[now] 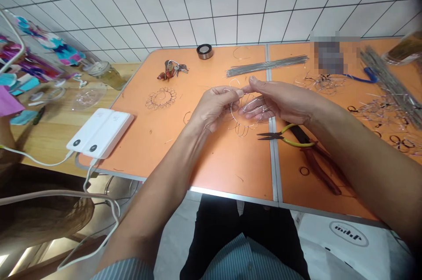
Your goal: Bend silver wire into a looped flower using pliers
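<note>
Two hands (212, 106) (280, 100) meet inside the table edge (231, 195), left pinching looped wire (234, 118), right open

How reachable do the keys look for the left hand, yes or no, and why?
Probably yes: the keys lie beyond and to the left of the left hand, with nothing visible between, though it seems to be pinching bent wire.

Left hand (213, 106): thumb and forefinger pinched. Right hand (275, 100): thumb raised apart, fingers extended, slightly parted, palm turned inward. Fingertips of both close together. Left forearm (165, 179) and right forearm (359, 146) bare, slanting inward from either side.
</note>
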`<state>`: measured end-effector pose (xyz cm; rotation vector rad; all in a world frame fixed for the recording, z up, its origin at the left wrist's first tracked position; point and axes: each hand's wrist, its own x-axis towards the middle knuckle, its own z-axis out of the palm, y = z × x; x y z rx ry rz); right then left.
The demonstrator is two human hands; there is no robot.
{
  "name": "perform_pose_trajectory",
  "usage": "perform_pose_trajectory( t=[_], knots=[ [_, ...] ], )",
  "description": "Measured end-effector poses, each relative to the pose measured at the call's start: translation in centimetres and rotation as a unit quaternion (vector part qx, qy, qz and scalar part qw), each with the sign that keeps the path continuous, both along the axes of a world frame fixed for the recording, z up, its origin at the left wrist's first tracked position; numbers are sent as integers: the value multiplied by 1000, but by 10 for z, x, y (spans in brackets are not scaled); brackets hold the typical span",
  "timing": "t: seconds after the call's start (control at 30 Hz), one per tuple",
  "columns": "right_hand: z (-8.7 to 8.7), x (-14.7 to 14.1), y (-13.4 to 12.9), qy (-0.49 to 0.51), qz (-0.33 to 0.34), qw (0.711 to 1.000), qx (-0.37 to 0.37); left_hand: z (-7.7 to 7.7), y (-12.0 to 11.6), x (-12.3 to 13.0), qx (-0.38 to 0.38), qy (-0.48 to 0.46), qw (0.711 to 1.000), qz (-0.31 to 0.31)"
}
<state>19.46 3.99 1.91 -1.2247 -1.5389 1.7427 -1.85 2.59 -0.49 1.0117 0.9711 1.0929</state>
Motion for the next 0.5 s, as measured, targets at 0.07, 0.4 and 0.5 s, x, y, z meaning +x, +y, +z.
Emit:
perform_pose_trajectory(
  t=[0.07,0.4,0.5],
  knots=[
    [3,2,1,26,48,998,-30,1,-1,-1,0,3,1000,-3],
    [14,1,-7,120,64,977,-166,6,-4,-1,-8,11,1000,-26],
    [9,2,-4,128,65,978,-154,6,-4,-2,-3,7,1000,-27]
  ],
)
